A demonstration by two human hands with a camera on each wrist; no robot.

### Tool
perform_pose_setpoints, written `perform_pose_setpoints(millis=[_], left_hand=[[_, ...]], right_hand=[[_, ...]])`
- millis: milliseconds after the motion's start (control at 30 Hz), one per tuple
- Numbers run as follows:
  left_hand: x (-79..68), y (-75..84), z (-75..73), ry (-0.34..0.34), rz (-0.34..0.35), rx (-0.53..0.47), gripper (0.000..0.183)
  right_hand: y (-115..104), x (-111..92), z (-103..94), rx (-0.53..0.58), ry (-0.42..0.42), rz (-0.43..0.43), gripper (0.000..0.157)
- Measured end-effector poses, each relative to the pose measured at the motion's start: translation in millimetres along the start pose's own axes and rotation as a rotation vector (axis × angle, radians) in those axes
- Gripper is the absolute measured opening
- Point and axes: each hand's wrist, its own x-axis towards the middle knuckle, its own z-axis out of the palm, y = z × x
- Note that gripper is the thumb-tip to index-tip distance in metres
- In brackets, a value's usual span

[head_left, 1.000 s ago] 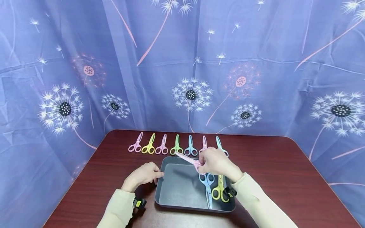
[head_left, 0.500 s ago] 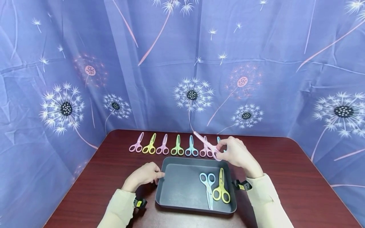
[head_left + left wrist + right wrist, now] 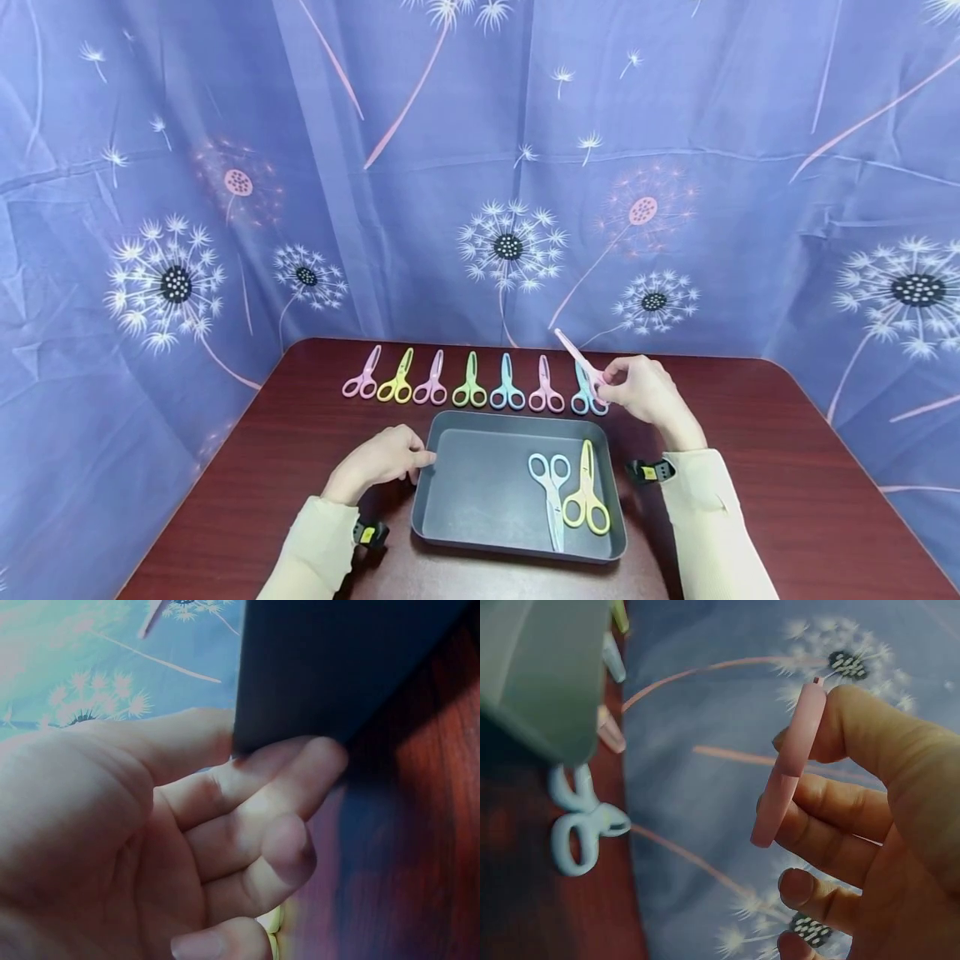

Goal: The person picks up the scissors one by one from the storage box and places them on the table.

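Pink scissors are pinched by their handle loops between the thumb and fingers of my right hand, blades pointing up and left. They are above the blue scissors at the right end of the row and partly cover them. In the right wrist view the pink handle is seen edge-on. My left hand grips the left wall of the grey tray, thumb inside and fingers outside. Light blue scissors and yellow scissors lie in the tray's right part.
Along the back of the dark red table runs a row of scissors: pink, yellow, green and others, blades towards the back. A blue dandelion-print curtain hangs behind the table.
My right hand has carried the pink scissors from over the tray up and right to the right end of the row. My left hand has stayed at the tray's left wall.
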Motion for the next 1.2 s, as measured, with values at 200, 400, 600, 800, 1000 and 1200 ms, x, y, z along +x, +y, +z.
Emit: perform_pose_setpoints(millis=[200, 400, 600, 800, 1000, 1200], left_hand=[[-1.0, 2.6, -0.3, -0.003, -0.013, -0.008, 0.033], [-0.6, 0.7, 0.1, 0.004, -0.003, -0.001, 0.034], [-1.1, -0.6, 0.7, 0.002, -0.005, 0.004, 0.034], [-0.2, 1.0, -0.4, -0.002, 0.001, 0.006, 0.035], [-0.6, 3.5, -1.4, 0.012, 0.007, 0.017, 0.034], [-3.3, 5.5, 0.4, 0.016, -0.001, 0.039, 0.034]], right_hand=[[16, 3, 3.2, -0.044, 0.001, 0.061, 0.013], [25, 4, 4.7, -0.087, 0.02, 0.099, 0.015], [35, 2, 4.7, -0.092, 0.0, 0.161, 0.021], [45, 0, 3.7, -0.101, 0.0, 0.242, 0.023], [50, 0, 6.4, -0.107, -0.001, 0.272, 0.025], [59, -1, 13.2, -0.132, -0.022, 0.293, 0.026]])
